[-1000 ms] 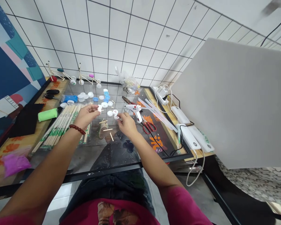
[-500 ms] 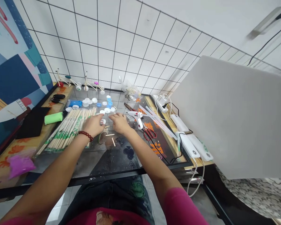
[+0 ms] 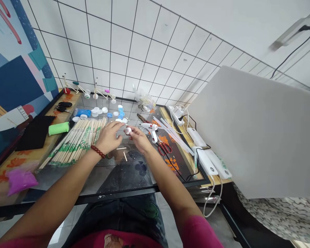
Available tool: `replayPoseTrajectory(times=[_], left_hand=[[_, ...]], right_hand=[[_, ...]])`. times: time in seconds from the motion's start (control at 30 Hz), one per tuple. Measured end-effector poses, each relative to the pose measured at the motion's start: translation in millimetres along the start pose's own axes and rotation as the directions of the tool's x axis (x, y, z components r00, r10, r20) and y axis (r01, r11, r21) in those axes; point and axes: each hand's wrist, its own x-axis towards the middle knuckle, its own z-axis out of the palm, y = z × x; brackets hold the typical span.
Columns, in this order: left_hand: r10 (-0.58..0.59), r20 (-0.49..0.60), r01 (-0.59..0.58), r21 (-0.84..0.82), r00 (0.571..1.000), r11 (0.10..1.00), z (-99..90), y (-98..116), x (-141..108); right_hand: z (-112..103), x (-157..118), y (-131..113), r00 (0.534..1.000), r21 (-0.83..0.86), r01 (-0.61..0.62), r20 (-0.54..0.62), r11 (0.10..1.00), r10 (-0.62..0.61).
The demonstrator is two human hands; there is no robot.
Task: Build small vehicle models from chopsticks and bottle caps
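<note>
Between the thumb and fingers of my right hand [image 3: 139, 138] is a white bottle cap [image 3: 128, 131], raised above the glass tabletop. My left hand [image 3: 109, 137] is just left of it, fingers stretched out and thumb apart, with nothing visible in it. Its fingertips reach over the loose white caps [image 3: 119, 120], partly covering them. Two short wooden stick pieces [image 3: 125, 156] lie on the glass below my hands. A white glue gun [image 3: 151, 128] rests to the right of my right hand.
Packed wooden chopsticks [image 3: 72, 141] lie left, beside a green clay roll [image 3: 59, 128] and a bag of purple clay [image 3: 22, 181]. Small stick-and-cap models [image 3: 104, 93] stand at the back. Right are red scissors [image 3: 164, 147], pliers [image 3: 143, 118], glue sticks [image 3: 174, 136] and power strips [image 3: 206, 160].
My right hand has picked up a white bottle cap and turned to hold it raised. My left hand has shifted slightly right, its fingers now more extended.
</note>
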Motion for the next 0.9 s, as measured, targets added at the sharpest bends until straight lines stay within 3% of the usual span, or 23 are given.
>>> replayPoseTrajectory(times=[0.2, 0.27, 0.37, 0.47, 0.57, 0.67, 0.8, 0.9], left_hand=[[0.065, 0.042, -0.067, 0.062, 0.997, 0.996, 11.2, 2.4, -6.6], [0.06, 0.008, -0.06, 0.059, 0.998, 0.996, 12.5, 1.3, -7.6], [-0.004, -0.093, 0.001, -0.037, 0.996, 0.999, 12.2, -0.3, -5.9], [-0.19, -0.165, 0.139, -0.277, 0.968, 0.951, 11.6, 0.4, -0.9], [-0.441, -0.089, 0.306, -0.599, 0.893, 0.74, 11.2, 4.6, 4.4], [-0.564, 0.015, 0.348, -0.801, 0.826, 0.487, 8.7, 9.8, 7.9], [-0.612, 0.148, 0.348, -0.911, 0.777, 0.221, 0.8, 13.0, 10.5], [-0.617, 0.299, 0.385, -0.923, 0.728, 0.006, -5.4, 11.3, 12.1]], right_hand=[[15.8, 4.8, 1.3, 0.998, -0.001, 0.058, 0.009, 0.998, -0.058], [17.2, 1.1, 1.4, 0.998, -0.064, 0.035, -0.054, 0.997, -0.038], [2.9, -19.1, -2.8, 0.972, -0.307, -0.037, -0.231, 0.951, -0.037], [-28.2, -47.3, -11.0, 0.921, -0.625, -0.104, -0.354, 0.774, -0.162], [-60.8, -58.3, -18.6, 0.816, -0.79, -0.247, -0.482, 0.561, -0.32], [-80.0, -42.9, -22.0, 0.742, -0.799, -0.384, -0.565, 0.463, -0.361], [-80.9, -14.8, -22.2, 0.797, -0.782, -0.41, -0.557, 0.469, -0.232], [-69.9, -14.2, -22.7, 0.806, -0.783, -0.362, -0.536, 0.506, -0.251]])
